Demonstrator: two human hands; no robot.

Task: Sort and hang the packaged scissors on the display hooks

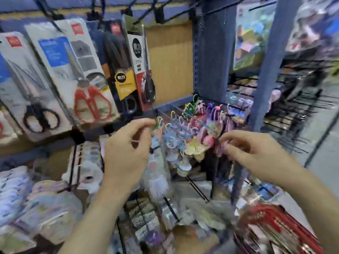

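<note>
Packaged scissors hang on display hooks at the upper left: a black-handled pair (34, 99), a red-handled pair (86, 85), a yellow-and-black pack (122, 76) and a red-and-black pack (145, 70). My left hand (126, 153) is raised below them, thumb and fingers pinching something small among the colourful keychains (176, 138). My right hand (251, 151) pinches a pink keychain item at the right end of the same hooks. The picture is blurred, so what each hand pinches stays unclear.
A blue pegboard upright (212, 52) stands behind the keychain hooks. Bare black wire hooks (300, 114) jut out at the right. Stacks of wrapped goods (27, 204) fill the lower left; red packaged items (275, 228) lie at the lower right.
</note>
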